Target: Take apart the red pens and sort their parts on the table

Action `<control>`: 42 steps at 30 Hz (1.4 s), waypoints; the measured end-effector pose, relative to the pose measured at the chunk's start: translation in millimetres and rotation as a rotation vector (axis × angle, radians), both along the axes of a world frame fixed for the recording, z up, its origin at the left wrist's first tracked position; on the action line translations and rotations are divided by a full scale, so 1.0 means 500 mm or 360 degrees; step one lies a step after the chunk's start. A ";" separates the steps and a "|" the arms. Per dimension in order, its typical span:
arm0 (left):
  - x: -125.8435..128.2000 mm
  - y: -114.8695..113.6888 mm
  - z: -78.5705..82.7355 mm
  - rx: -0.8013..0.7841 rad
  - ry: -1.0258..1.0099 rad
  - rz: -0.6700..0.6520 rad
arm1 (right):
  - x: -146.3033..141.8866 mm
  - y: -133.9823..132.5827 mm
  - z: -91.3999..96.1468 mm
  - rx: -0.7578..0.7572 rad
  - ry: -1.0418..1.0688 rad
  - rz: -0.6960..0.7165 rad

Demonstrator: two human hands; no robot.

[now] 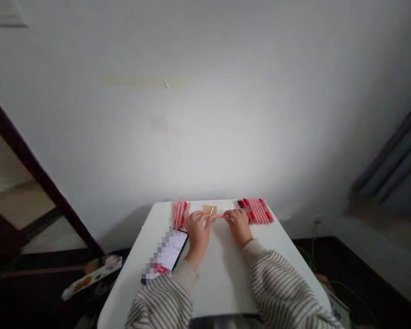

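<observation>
Over a white round-cornered table (221,283): slim pink pen (221,215) held between two hands.
Left hand (197,232) and right hand (239,225) pinch opposite ends, fingers narrowed, near small tan square (208,208). Loose pink-and-red pen bunch (178,212) left, neat pink-and-red pen row (259,211) right; black-edged phone (169,253) beside left wrist.

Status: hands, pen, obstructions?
Left hand and right hand gripping pink pen between them. Phone close by left sleeve, possible snag.
</observation>
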State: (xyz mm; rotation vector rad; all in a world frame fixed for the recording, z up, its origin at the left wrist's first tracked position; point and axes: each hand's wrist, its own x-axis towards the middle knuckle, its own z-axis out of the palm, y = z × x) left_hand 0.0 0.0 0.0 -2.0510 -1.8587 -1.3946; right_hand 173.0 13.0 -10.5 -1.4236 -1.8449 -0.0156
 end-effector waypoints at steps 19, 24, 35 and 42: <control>-0.001 -0.010 0.009 -0.0038 0.0011 0.0009 | -0.008 -0.002 0.002 0.0076 -0.0013 0.0187; -0.001 -0.010 0.009 -0.0044 0.0018 -0.0008 | -0.010 -0.001 0.001 0.0096 0.0001 0.0242; 0.000 -0.006 0.006 -0.0021 -0.0001 -0.0028 | -0.009 -0.001 0.002 0.0092 0.0042 0.0342; -0.001 -0.003 -0.001 -0.0017 0.0011 -0.0023 | -0.008 0.006 -0.008 0.0093 0.0063 0.0380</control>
